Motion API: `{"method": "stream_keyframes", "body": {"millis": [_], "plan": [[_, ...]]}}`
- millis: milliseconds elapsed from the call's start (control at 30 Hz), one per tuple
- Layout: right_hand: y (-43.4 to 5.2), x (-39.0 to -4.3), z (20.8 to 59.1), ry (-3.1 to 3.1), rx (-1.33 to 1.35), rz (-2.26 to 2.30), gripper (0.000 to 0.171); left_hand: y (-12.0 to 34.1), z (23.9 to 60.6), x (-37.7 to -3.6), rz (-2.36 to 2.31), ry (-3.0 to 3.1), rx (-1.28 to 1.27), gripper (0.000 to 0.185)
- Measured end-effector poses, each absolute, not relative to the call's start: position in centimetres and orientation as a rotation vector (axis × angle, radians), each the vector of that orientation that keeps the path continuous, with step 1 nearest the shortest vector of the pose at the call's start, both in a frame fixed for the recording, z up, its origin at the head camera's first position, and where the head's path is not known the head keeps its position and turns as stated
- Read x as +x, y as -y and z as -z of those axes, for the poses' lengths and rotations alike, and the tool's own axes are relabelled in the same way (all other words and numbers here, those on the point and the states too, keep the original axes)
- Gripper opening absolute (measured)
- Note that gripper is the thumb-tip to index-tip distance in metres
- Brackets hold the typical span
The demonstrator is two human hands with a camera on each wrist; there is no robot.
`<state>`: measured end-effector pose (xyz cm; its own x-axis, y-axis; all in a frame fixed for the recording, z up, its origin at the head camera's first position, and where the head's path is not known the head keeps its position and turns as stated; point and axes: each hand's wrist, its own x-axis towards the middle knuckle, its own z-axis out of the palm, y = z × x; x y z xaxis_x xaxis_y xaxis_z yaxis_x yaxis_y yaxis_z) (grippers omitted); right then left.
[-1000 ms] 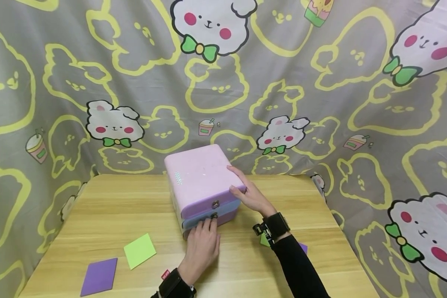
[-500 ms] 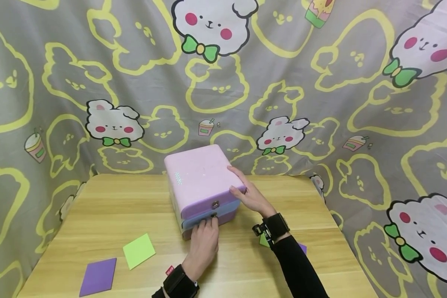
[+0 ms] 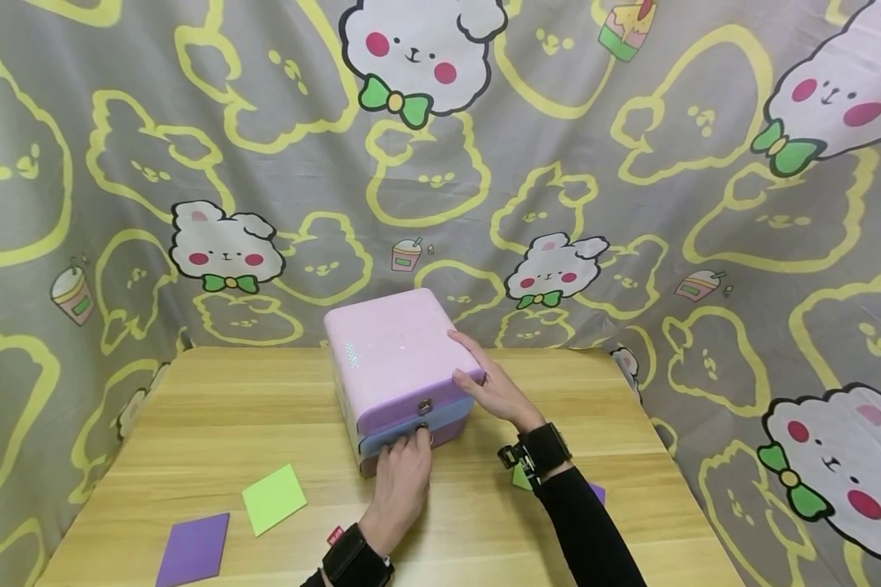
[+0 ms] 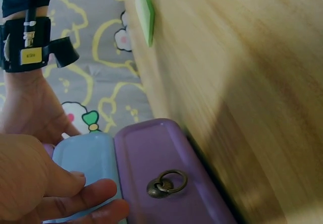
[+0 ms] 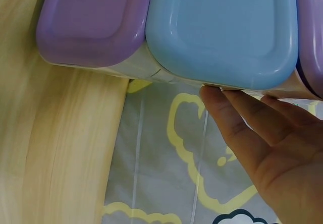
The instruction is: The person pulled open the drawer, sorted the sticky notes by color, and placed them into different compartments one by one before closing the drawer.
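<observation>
A small chest of drawers [image 3: 400, 350] with a pink top stands on the table. Its front has a purple drawer at the top, a blue drawer [image 4: 86, 156] in the middle and a purple bottom drawer [image 4: 156, 158]. Metal ring pulls [image 4: 169, 183] hang on the fronts. My left hand [image 3: 404, 481] is at the blue drawer, thumb and curled fingers together at its ring pull, which they mostly hide. On the chest's right side rests my right hand [image 3: 502, 395], thumb at the top edge and straight fingers [image 5: 242, 118] against the side.
On the wooden table [image 3: 250, 408], a green square [image 3: 274, 499] and a purple square [image 3: 193, 548] lie to the left. More green [image 3: 520, 477] and purple [image 3: 597, 492] pieces show partly behind the right wrist. A patterned curtain [image 3: 308, 187] encloses the back and sides.
My left fingers have gone from reaching at the blue drawer's front to curling at its ring pull. My right hand and the chest stay in place.
</observation>
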<state>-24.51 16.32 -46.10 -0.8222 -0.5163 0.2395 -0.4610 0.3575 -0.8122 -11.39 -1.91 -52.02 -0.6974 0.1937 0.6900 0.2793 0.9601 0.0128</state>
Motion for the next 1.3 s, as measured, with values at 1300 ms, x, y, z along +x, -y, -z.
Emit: {"method": "stream_keyframes", "body": {"millis": [1300], "plan": [[-16.4,-24.7,46.2,-2.547,-0.907,1.481,0.065,-0.4,51.7,-8.3,0.088,2.385,-0.313,0.006]]}}
